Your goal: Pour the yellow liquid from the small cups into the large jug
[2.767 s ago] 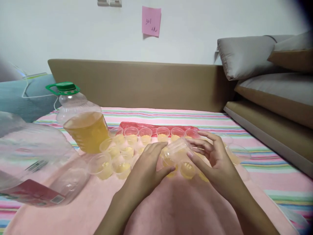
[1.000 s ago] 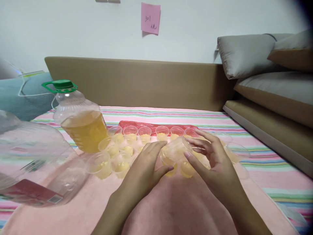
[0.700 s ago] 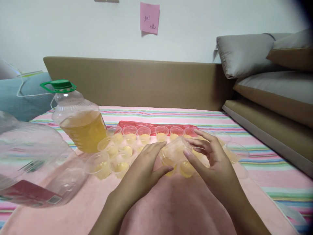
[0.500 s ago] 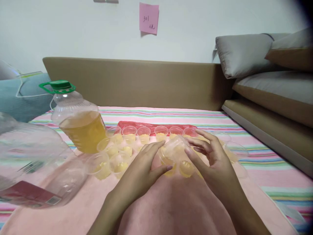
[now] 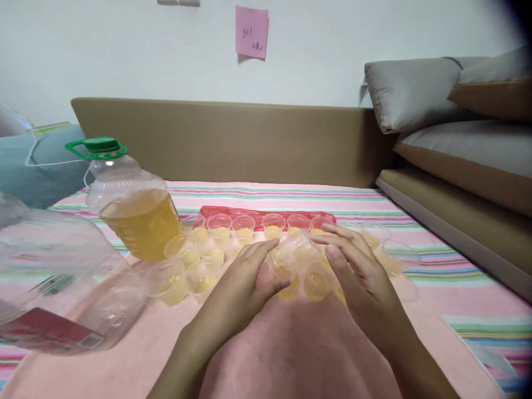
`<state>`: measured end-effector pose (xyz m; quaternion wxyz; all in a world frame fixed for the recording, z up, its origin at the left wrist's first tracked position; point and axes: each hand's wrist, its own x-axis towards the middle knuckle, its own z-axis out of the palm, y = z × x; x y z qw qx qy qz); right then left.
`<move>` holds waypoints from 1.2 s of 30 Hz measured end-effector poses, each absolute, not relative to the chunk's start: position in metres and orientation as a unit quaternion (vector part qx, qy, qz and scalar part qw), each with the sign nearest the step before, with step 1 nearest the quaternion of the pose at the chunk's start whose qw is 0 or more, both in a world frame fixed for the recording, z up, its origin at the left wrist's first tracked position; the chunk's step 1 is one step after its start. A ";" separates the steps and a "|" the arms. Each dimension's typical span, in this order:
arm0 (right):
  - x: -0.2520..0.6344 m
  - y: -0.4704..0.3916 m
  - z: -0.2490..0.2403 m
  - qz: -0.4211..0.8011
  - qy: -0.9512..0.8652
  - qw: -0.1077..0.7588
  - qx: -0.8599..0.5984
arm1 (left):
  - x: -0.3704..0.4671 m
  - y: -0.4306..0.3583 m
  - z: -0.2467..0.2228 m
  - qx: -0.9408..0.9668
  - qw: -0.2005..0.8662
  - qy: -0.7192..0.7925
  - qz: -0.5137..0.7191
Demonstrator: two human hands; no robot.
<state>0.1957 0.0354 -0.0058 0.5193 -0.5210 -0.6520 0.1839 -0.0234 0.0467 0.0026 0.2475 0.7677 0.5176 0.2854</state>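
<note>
A clear plastic cup point(image 5: 296, 250) is tilted, its rim down to the left and its base up to the right. My left hand point(image 5: 245, 282) has thumb and fingers at its rim side, closed around it. By the cup's base is my right hand point(image 5: 357, 277), fingers stretched out and thumb apart; its fingertips are near or touching the base. Around and behind my hands stand rows of clear cups with yellow contents, including one cup point(image 5: 318, 281) just below the tilted one and another cup point(image 5: 166, 281) at left. My hands hide several cups.
A large jug point(image 5: 141, 221) with a green cap, partly filled with amber liquid, stands at left. Closer lies a clear container point(image 5: 54, 266) with a red label. A red plastic bag point(image 5: 266, 215) lies behind the cups. Cushions point(image 5: 415, 94) are stacked at right.
My right hand's thumb has drawn away to the right from the cup, and its fingers have shifted slightly. My left hand and the tilted cup stay nearly in place.
</note>
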 end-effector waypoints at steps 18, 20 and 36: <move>0.199 0.033 -0.002 0.189 -0.649 0.523 -0.520 | -0.021 0.047 0.006 0.768 0.242 0.519 0.286; 0.200 0.033 -0.001 0.184 -0.655 0.518 -0.519 | -0.021 0.047 0.006 0.768 0.242 0.520 0.286; 0.206 0.035 0.001 0.105 -0.525 0.649 -0.540 | -0.022 0.046 0.006 0.770 0.237 0.513 0.296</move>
